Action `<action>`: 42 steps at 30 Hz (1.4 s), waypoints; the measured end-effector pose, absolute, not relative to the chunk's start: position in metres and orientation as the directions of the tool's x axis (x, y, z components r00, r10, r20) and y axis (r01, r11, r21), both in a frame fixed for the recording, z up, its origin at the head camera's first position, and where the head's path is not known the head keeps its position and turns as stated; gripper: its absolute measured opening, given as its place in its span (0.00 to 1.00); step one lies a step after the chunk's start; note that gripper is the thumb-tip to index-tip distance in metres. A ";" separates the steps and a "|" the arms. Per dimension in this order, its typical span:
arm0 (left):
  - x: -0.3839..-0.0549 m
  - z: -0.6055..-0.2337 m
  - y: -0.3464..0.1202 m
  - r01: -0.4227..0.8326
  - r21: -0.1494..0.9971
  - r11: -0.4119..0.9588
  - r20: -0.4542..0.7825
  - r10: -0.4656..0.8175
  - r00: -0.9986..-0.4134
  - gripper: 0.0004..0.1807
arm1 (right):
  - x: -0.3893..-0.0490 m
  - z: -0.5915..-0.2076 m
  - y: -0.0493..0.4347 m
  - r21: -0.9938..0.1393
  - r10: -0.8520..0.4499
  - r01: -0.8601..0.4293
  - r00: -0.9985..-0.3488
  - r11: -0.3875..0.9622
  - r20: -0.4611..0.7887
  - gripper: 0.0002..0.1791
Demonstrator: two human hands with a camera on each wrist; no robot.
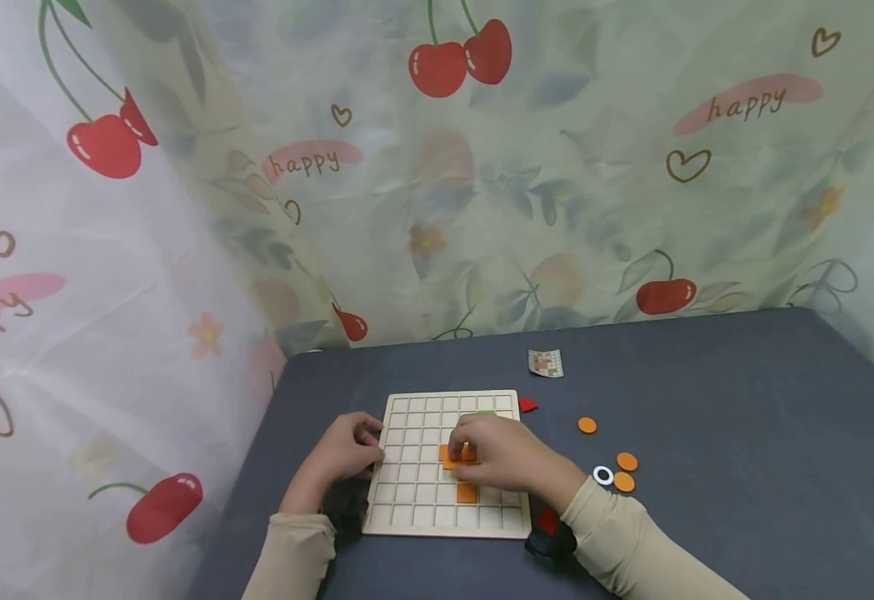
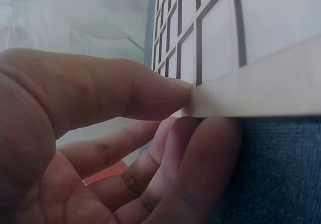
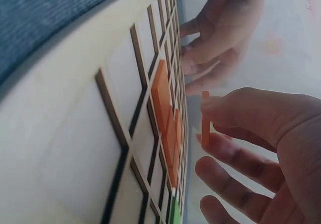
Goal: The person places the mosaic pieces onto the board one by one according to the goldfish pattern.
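Observation:
A pale wooden grid board [image 1: 404,512] lies on the dark table. At its left edge my left hand [image 1: 342,450] grips the rim, thumb on top and fingers curled below, as the left wrist view shows. Over the board, my right hand [image 1: 500,450] pinches a thin orange tile [image 3: 205,121] between thumb and index finger, with the other fingers apart. Several orange tiles [image 3: 161,98] sit in the grid, one orange square [image 1: 466,493] nearer the front. Behind them is a green tile [image 1: 486,412], partly hidden by the right hand in the head view.
Right of the board lie several orange discs [image 1: 587,426] and a white ring with a dark centre [image 1: 603,476]. A red piece [image 1: 528,405] is by the board's right edge, another red piece [image 1: 547,521] beside the right wrist. Farther back lies a small printed card [image 1: 545,363].

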State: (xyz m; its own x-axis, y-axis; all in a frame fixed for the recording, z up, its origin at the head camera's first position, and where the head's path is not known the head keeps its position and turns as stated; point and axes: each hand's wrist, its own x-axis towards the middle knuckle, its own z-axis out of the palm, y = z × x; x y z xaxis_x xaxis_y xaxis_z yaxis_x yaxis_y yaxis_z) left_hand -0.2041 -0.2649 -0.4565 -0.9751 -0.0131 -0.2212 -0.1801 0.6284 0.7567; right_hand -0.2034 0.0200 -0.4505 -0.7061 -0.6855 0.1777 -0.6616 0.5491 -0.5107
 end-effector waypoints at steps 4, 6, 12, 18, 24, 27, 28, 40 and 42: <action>-0.204 -0.455 -0.265 -0.180 0.757 0.628 -0.223 -0.010 -0.975 0.23 | -0.204 -0.453 0.014 -0.500 -0.686 -0.657 -0.710 0.564 0.159 0.04; -0.204 -0.455 -0.265 -0.180 0.758 0.627 -0.224 -0.009 -0.974 0.23 | -0.204 -0.453 0.012 -0.497 -0.686 -0.654 -0.712 0.570 0.151 0.04; -0.204 -0.456 -0.265 -0.186 0.755 0.629 -0.228 -0.015 -0.974 0.23 | -0.203 -0.455 0.008 -0.490 -0.692 -0.658 -0.707 0.571 0.143 0.02; -0.205 -0.456 -0.265 -0.194 0.751 0.632 -0.232 -0.022 -0.972 0.23 | -0.203 -0.459 0.006 -0.489 -0.705 -0.656 -0.700 0.575 0.110 0.03; -0.206 -0.457 -0.265 -0.195 0.752 0.630 -0.232 -0.023 -0.972 0.23 | -0.203 -0.459 0.005 -0.466 -0.716 -0.674 -0.688 0.574 0.113 0.05; -0.206 -0.457 -0.265 -0.197 0.750 0.631 -0.233 -0.026 -0.972 0.23 | -0.203 -0.459 0.004 -0.465 -0.718 -0.678 -0.686 0.570 0.118 0.05; -0.206 -0.458 -0.265 -0.191 0.748 0.635 -0.230 -0.022 -0.973 0.23 | -0.202 -0.459 0.003 -0.464 -0.717 -0.677 -0.687 0.572 0.118 0.05; -0.206 -0.458 -0.266 -0.193 0.758 0.623 -0.234 -0.016 -0.972 0.23 | -0.202 -0.459 0.000 -0.444 -0.726 -0.697 -0.674 0.562 0.139 0.05; -0.206 -0.458 -0.266 -0.193 0.758 0.624 -0.234 -0.017 -0.972 0.23 | -0.202 -0.459 0.000 -0.442 -0.725 -0.696 -0.675 0.565 0.137 0.05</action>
State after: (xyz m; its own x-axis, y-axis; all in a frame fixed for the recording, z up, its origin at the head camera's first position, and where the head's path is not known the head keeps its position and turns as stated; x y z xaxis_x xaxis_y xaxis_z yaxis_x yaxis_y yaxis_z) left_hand -0.2059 -0.2661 -0.4584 -0.9721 -0.0166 -0.2342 -0.1931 0.6236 0.7575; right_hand -0.2023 0.0002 -0.4587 -0.6752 -0.7249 0.1365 -0.6964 0.5654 -0.4420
